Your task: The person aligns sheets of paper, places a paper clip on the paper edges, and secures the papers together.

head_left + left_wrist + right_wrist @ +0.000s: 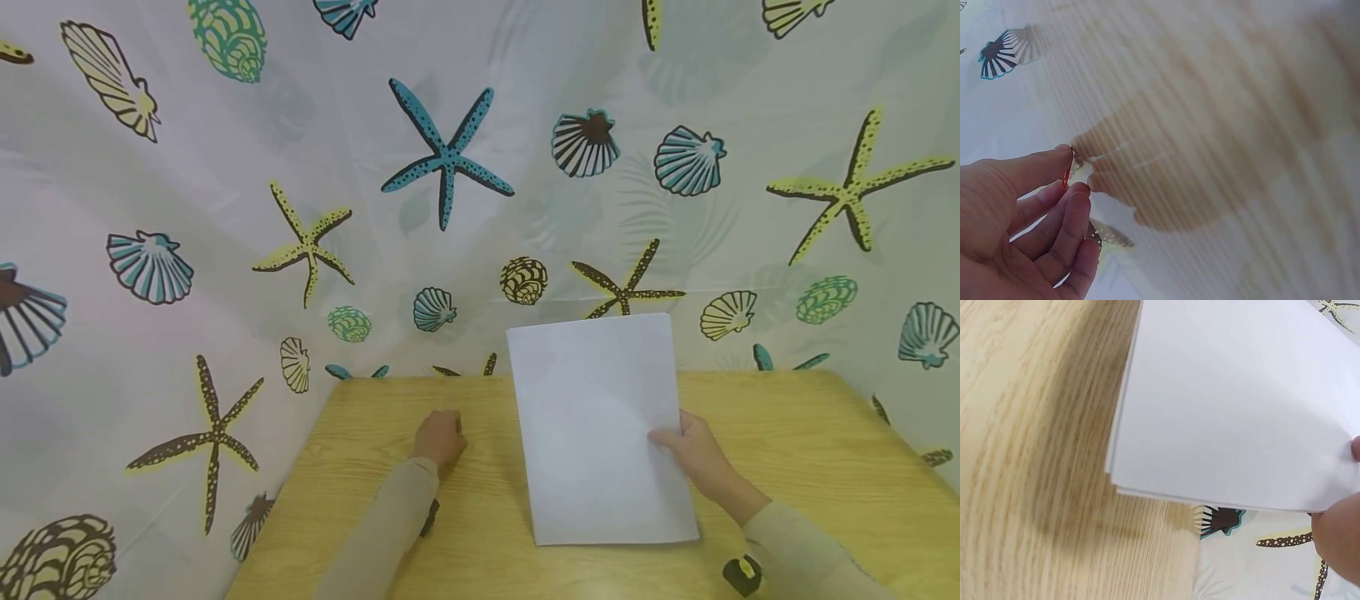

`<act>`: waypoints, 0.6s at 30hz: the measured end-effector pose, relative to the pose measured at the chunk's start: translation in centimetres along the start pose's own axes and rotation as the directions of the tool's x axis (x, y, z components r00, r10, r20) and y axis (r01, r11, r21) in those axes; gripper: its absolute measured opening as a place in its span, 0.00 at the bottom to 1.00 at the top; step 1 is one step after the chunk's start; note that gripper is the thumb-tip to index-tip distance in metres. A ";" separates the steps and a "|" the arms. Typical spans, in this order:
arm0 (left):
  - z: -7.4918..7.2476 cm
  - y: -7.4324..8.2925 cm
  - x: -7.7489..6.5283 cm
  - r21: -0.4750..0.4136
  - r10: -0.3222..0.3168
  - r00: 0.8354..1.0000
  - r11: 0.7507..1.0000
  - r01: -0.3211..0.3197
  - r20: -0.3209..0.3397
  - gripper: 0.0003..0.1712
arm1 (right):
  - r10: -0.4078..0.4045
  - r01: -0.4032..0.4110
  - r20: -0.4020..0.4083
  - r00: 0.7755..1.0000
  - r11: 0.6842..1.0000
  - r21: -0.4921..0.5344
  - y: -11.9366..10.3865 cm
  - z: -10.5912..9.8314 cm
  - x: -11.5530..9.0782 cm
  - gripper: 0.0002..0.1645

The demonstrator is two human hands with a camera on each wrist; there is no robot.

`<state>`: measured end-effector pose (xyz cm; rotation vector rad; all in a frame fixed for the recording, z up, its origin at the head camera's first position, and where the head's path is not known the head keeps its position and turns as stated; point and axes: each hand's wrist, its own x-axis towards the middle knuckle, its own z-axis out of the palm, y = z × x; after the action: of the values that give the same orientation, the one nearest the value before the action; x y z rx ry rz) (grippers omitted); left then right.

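A small stack of white paper sheets (600,433) stands tilted up off the table, facing the head camera. My right hand (701,458) grips its right edge, the thumb lying on the front face. In the right wrist view the sheets (1229,406) are slightly offset at one corner, and part of the right hand (1338,540) shows at the edge. Left of the paper, my left hand (440,437) is over the table. Its thumb and fingertips pinch a thin red wire loop like a paper clip (1067,172), mostly covered by the fingers.
A light wood-grain table (352,467) lies under both hands. Behind it and at the sides hangs a white curtain (465,267) printed with starfish and shells. A black wrist strap piece (742,575) shows by the right sleeve, another dark piece (430,517) by the left.
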<state>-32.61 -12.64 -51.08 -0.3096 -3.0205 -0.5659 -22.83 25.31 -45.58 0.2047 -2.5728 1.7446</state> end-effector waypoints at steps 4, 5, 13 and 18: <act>0.1 0.1 0.1 -0.003 0.010 1.000 1.000 -0.010 -0.001 0.06 | 0.003 -0.003 0.000 1.000 1.000 0.001 0.0 0.0 0.0 0.30; 0.1 0.1 0.1 -0.004 0.013 1.000 1.000 -0.013 -0.001 0.06 | 0.004 -0.004 0.000 1.000 1.000 0.001 0.0 0.0 0.0 0.30; 0.2 0.1 0.1 0.018 0.065 0.998 0.998 -0.065 -0.001 0.06 | 0.015 -0.015 0.002 1.000 1.000 -0.001 -0.1 0.0 0.0 0.30; 0.2 0.1 0.2 0.029 0.117 0.993 0.993 -0.117 0.012 0.06 | 0.008 -0.008 -0.001 1.000 1.000 -0.011 0.0 0.1 0.0 0.30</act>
<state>-32.77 -12.42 -51.17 -0.4853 -2.9925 -0.5118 -22.81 25.25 -45.65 0.1940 -2.5854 1.7327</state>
